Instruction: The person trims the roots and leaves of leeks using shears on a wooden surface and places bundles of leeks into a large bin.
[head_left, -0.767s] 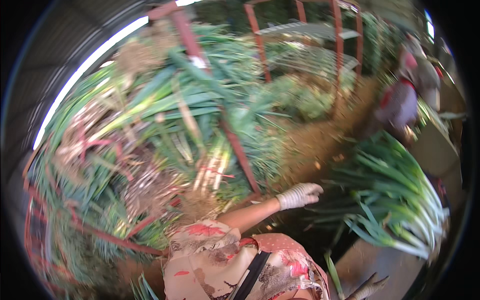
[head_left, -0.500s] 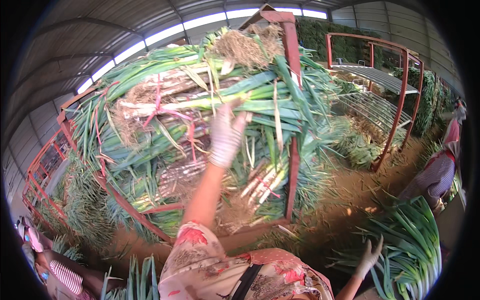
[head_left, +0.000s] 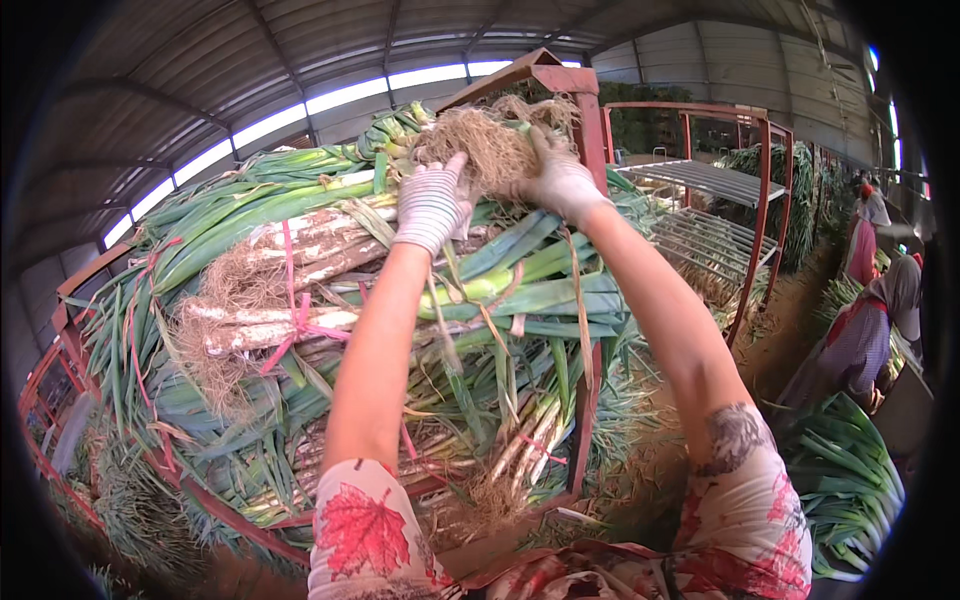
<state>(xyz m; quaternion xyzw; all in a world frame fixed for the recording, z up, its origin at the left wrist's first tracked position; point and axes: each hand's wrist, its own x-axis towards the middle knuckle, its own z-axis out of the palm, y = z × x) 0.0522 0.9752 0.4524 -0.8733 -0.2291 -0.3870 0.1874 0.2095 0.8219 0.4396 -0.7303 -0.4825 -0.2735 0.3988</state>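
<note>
Raised since earlier, my left hand [head_left: 432, 207] and right hand [head_left: 565, 185] flank the root clump [head_left: 474, 148]; I can't tell if fingers pinch. Red post [head_left: 588, 125] just beside, aisle [head_left: 787, 338] open beyond.

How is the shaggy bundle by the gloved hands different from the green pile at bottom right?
The shaggy bundle shows mostly brown roots; the green pile shows mostly long leaves. The bundle sits high; the pile lies low. The left hand and right hand touch the bundle, not the pile. Both are plants.
</note>
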